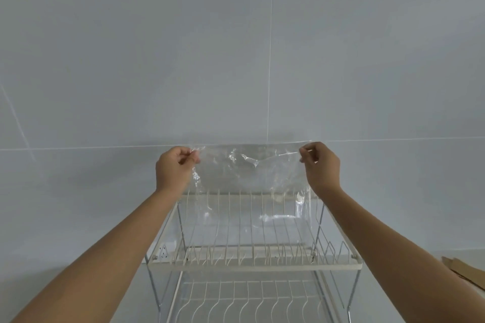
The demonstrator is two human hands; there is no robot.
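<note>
Head view: the clear plastic bag [249, 178] hangs at mid-frame, spread flat between the hands, its long axis running left to right along the wall's tile seam. The left hand [173, 168] pinches its upper left corner and the right hand [321, 166] its upper right, so neither is nearer. Its lower part overlaps the upper tier of the white wire dish rack [252, 268] directly below. Whether it hangs in front of the wires or behind them cannot be told. Any lowering would likely go straight down.
</note>
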